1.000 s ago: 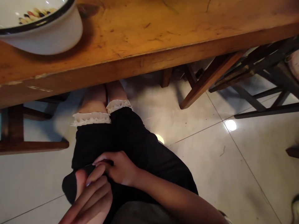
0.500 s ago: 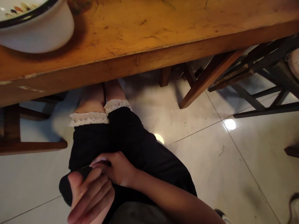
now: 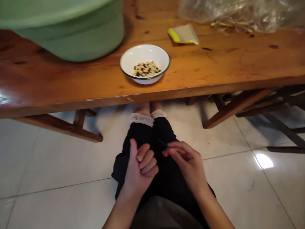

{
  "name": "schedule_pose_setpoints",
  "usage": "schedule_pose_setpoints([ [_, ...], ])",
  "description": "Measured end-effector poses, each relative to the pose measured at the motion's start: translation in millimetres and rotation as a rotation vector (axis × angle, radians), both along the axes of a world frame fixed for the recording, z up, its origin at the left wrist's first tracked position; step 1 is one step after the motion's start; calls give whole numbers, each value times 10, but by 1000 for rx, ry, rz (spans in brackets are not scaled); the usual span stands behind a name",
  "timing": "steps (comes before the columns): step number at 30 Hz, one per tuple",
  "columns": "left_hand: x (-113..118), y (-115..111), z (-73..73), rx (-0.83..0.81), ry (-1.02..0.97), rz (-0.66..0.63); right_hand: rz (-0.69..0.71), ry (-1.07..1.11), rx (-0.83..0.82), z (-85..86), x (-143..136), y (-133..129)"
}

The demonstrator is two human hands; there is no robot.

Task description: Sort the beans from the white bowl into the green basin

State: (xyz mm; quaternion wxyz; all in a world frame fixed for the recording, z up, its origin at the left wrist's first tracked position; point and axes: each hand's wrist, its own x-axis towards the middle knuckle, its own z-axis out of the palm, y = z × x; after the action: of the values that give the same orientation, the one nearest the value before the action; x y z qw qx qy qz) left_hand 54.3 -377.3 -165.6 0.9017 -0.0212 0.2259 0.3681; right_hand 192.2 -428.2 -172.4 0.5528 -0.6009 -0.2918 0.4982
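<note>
My right hand (image 3: 188, 160) is closed above my lap, with thumb and fingertips pinching a thin dark strand (image 3: 163, 143) that sticks out to the left. To its left, my left hand (image 3: 144, 165) has its fingers curled in and its thumb pointing up; the inside of the fist is hidden. The two hands are apart. Beyond them on the table is a white bowl (image 3: 128, 57) with a dark rim. Small beige and black bead-like pieces (image 3: 146, 69), a few of them coloured, lie in it.
A wooden table (image 3: 95, 86) runs across in front of my knees. On it stand a large green basin (image 3: 83, 41), a small yellow and pale packet (image 3: 184, 34) and clear plastic bags (image 3: 238, 16). A wooden leg (image 3: 235, 108) slants beneath, and dark chair bars are at right.
My view has lifted, bringing the basin, packet and bags into sight. My hands, close together before, are now apart, and the right one has drawn off to the right with the thin strand.
</note>
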Motion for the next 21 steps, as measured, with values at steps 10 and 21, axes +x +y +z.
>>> schedule_pose_setpoints([
  [10, -61, -212, 421, 149, 94, 23, 302, -735, 500, 834, -247, -91],
  [21, -66, -332, 568, 16, -50, 154, 146, -583, 396, 883, -329, -311],
])
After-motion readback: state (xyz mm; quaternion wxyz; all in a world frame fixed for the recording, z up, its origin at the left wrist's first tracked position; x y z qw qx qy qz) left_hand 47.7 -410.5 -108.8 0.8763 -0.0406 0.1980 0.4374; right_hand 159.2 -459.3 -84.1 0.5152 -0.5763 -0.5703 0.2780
